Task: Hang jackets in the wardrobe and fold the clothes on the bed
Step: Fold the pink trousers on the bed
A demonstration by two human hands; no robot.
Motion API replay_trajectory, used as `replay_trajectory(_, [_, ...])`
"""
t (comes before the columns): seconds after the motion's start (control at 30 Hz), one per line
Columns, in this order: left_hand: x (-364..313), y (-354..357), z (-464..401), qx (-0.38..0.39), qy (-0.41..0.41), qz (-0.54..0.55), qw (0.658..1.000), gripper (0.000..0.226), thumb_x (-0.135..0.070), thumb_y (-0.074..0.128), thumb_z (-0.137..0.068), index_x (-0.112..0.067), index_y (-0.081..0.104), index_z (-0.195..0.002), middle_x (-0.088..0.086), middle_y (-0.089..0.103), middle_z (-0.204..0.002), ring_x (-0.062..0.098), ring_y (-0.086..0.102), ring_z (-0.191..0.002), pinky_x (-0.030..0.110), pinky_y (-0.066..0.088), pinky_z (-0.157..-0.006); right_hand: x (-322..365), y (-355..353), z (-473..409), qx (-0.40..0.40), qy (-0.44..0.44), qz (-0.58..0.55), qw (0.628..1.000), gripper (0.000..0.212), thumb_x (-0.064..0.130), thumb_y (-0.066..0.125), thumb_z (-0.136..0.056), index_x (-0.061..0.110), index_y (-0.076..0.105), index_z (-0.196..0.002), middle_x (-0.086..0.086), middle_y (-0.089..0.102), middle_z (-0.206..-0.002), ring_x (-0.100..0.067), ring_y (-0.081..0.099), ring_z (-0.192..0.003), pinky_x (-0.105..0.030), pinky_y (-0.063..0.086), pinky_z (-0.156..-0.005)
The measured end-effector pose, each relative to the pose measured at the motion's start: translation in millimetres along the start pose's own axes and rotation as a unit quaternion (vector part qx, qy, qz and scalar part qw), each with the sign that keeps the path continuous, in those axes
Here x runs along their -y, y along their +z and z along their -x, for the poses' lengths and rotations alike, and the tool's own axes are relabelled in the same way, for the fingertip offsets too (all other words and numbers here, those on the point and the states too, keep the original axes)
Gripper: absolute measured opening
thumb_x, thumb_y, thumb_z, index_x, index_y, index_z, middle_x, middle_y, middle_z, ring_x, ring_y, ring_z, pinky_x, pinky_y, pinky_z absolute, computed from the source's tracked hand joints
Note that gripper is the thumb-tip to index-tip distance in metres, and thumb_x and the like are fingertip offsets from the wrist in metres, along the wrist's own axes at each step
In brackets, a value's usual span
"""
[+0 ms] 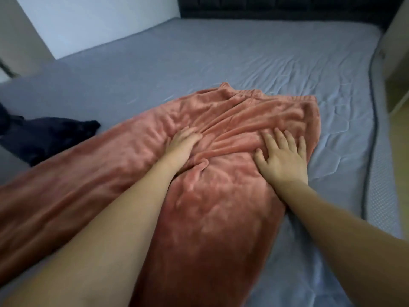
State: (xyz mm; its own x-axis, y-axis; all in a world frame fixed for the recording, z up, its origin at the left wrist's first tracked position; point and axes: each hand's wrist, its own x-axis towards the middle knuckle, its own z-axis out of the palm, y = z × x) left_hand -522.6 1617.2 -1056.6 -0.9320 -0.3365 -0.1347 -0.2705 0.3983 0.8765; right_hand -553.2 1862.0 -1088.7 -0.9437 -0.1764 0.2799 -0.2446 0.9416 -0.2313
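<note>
- The rust-pink fleece trousers (221, 173) lie spread on the grey bed (221, 58), waistband toward the dark headboard (287, 7). One leg runs toward the viewer and the other angles off to the left edge of the view.
- Risk: the pile is soft and already bunched into ridges between the two hands. If those creases are folded in rather than pressed flat, the finished fold will likely come out lumpy and lopsided.
- Risk: the legs lie splayed apart. Bringing one over the other without lining up the seams could leave the fold crooked.
- Risk: the sheet under the garment looks loose and wrinkled, so a hard sweeping stroke may drag it along with the trousers.
- The left hand (183, 145) rests on the cloth near the crotch, its fingers bent into the gathered folds. It is blurred, so whether it pinches the fabric or only presses it I cannot tell.
- The right hand (281, 158) lies palm down on the hip area with its fingers straight and spread, gripping nothing.
- Both forearms reach forward from the bottom of the view, the left one crossing over the trouser leg.
- A dark garment (44, 138) lies on the bed at the left, just beside the left-hand leg.
</note>
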Motion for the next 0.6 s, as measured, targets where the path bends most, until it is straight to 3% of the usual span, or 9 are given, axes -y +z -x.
replay_trajectory(0.07, [1,-12,46,0.017,-0.025,0.281,0.959,0.023,-0.032,0.059,-0.088,-0.024,0.080,-0.082,-0.001,0.075,-0.100,0.016,0.068,-0.100,0.039,0.044,-0.108,1,-8,20,-0.054,0.064,-0.038,0.996,0.071,0.056,0.036,-0.091,0.020,0.026,-0.151,-0.009,0.018,-0.160,-0.028,0.011,-0.148,-0.048,-0.001,-0.119])
replay_trajectory(0.1, [0,-18,73,-0.001,-0.022,0.326,0.945,0.023,-0.035,0.063,-0.081,-0.019,0.079,-0.076,0.003,0.076,-0.091,0.017,0.070,-0.091,0.036,0.051,-0.099,3,-17,30,-0.067,0.112,-0.099,0.986,0.077,0.054,0.046,-0.090,0.016,0.021,-0.153,-0.011,0.013,-0.161,-0.029,0.008,-0.148,-0.047,0.001,-0.119])
replay_trajectory(0.17, [2,-29,134,-0.084,0.018,0.169,0.982,0.024,-0.042,0.066,-0.071,-0.022,0.073,-0.082,0.000,0.073,-0.093,0.018,0.067,-0.093,0.033,0.051,-0.092,10,-32,50,-0.090,0.246,-0.286,0.922,0.090,0.041,0.065,-0.082,0.012,0.018,-0.153,-0.017,0.013,-0.159,-0.034,0.015,-0.145,-0.042,0.010,-0.119])
replay_trajectory(0.27, [22,-43,228,-0.085,0.034,-0.104,0.990,0.019,-0.040,0.068,-0.083,-0.030,0.062,-0.097,-0.010,0.063,-0.100,0.011,0.059,-0.095,0.030,0.045,-0.087,33,-58,80,-0.050,0.418,-0.617,0.665,0.086,0.032,0.072,-0.061,0.015,0.043,-0.140,-0.013,0.051,-0.139,-0.029,0.056,-0.118,-0.042,0.048,-0.099])
replay_trajectory(0.33, [35,-58,286,-0.028,-0.055,-0.172,0.983,0.023,-0.044,0.067,-0.084,-0.026,0.058,-0.096,-0.010,0.060,-0.095,0.010,0.059,-0.090,0.030,0.045,-0.079,58,-73,112,0.104,0.423,-0.696,0.570,0.055,0.029,0.070,-0.067,0.014,0.062,-0.119,-0.009,0.068,-0.111,-0.025,0.067,-0.087,-0.037,0.056,-0.071])
replay_trajectory(0.4, [41,-80,332,0.010,-0.142,-0.141,0.980,0.026,-0.043,0.069,-0.084,-0.018,0.064,-0.090,-0.003,0.068,-0.088,0.012,0.065,-0.076,0.027,0.048,-0.067,86,-90,146,0.235,0.383,-0.676,0.583,0.024,0.026,0.065,-0.083,0.013,0.066,-0.103,-0.008,0.068,-0.096,-0.026,0.063,-0.080,-0.037,0.053,-0.069])
replay_trajectory(0.47, [32,-99,371,0.061,-0.228,-0.011,0.972,0.022,-0.032,0.068,-0.089,-0.011,0.072,-0.091,0.007,0.075,-0.087,0.017,0.071,-0.071,0.024,0.053,-0.064,105,-104,174,0.278,0.372,-0.654,0.597,0.015,0.026,0.061,-0.092,0.012,0.062,-0.099,-0.009,0.066,-0.096,-0.027,0.062,-0.084,-0.048,0.051,-0.080])
replay_trajectory(0.53, [26,-112,407,0.092,-0.211,0.057,0.972,0.021,-0.026,0.060,-0.095,-0.011,0.074,-0.093,0.008,0.076,-0.091,0.017,0.072,-0.078,0.030,0.057,-0.075,109,-117,190,0.246,0.368,-0.679,0.585,0.018,0.024,0.062,-0.094,0.015,0.057,-0.108,-0.009,0.064,-0.109,-0.027,0.061,-0.098,-0.054,0.048,-0.091])
replay_trajectory(0.6, [30,-120,429,0.053,-0.106,-0.039,0.992,0.025,-0.030,0.051,-0.101,-0.017,0.073,-0.101,-0.005,0.075,-0.101,0.008,0.069,-0.093,0.035,0.051,-0.097,105,-129,200,0.196,0.371,-0.703,0.574,0.033,0.025,0.065,-0.090,0.014,0.057,-0.119,-0.008,0.064,-0.119,-0.027,0.062,-0.106,-0.051,0.052,-0.087])
